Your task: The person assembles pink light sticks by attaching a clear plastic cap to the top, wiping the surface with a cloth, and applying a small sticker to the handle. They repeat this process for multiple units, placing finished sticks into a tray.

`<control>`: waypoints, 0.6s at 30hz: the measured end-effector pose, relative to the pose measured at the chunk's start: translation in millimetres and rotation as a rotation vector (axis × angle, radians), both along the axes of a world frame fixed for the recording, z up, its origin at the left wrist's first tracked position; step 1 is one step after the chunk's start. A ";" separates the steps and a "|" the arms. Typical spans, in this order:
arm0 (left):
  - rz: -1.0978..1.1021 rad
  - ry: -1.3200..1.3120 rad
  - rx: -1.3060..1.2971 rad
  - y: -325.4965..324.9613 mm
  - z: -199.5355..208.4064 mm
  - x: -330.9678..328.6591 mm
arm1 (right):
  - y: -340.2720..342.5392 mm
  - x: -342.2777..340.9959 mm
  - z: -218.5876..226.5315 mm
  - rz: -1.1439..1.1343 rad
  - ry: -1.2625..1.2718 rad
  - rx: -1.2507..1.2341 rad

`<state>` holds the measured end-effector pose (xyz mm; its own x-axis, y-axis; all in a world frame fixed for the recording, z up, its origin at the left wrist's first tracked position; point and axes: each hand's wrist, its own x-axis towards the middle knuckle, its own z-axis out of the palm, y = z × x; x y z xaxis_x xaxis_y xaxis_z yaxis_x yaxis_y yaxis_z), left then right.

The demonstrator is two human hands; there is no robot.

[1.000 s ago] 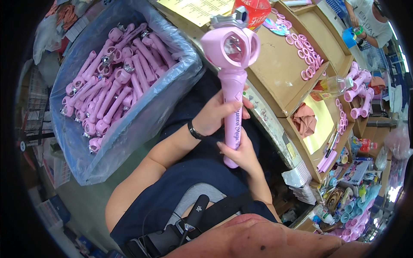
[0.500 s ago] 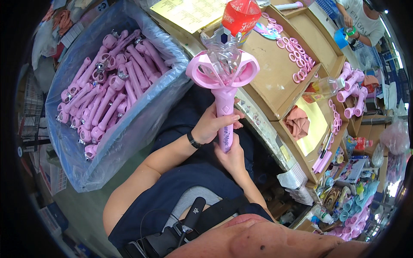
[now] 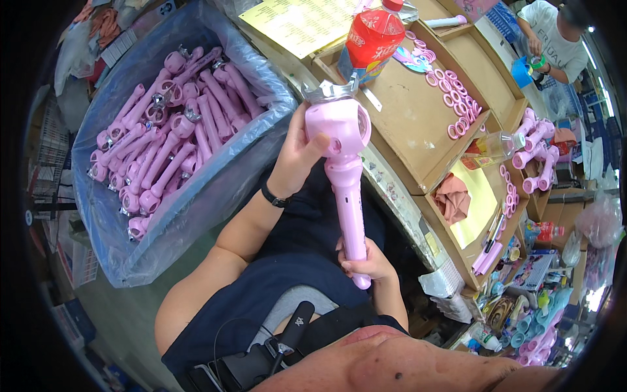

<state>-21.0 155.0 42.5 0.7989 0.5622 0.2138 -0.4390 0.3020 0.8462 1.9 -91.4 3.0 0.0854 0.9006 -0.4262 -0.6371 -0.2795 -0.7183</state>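
A pink toy wand (image 3: pixel 345 196) is held upright in front of me, its broad head at the top with a silver crown piece (image 3: pixel 330 91). My left hand (image 3: pixel 297 160) is closed around the left side of the head, thumb across its front. Lower down, my right hand (image 3: pixel 377 263) grips the handle close to its bottom end. To the left, a large bin lined with a blue plastic bag (image 3: pixel 245 173) is filled with similar pink wands (image 3: pixel 157 140), lying in a heap.
On the bench, cardboard trays (image 3: pixel 392 111) hold pink rings (image 3: pixel 462 101), a red-labelled drink bottle (image 3: pixel 377 40) and a crumpled cloth (image 3: pixel 452 197). A yellow sheet (image 3: pixel 297 26) lies at the back. A co-worker (image 3: pixel 555 42) handles a blue item at far right, beyond more pink parts (image 3: pixel 539 147).
The wand has been turned, so its side now faces me. My left hand has moved from the handle up to the head; my right hand has shifted lower and slightly right.
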 end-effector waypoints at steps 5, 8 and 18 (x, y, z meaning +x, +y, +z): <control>0.003 -0.004 0.126 -3.3 8.6 -8.0 | -0.5 9.0 -23.1 0.072 0.040 0.073; -0.024 -0.015 0.158 -9.0 12.3 -12.2 | 1.5 14.1 -38.0 0.083 -0.006 0.082; -0.158 -0.124 0.399 -14.0 19.5 -18.6 | 6.5 18.8 -52.6 0.039 -0.149 -0.001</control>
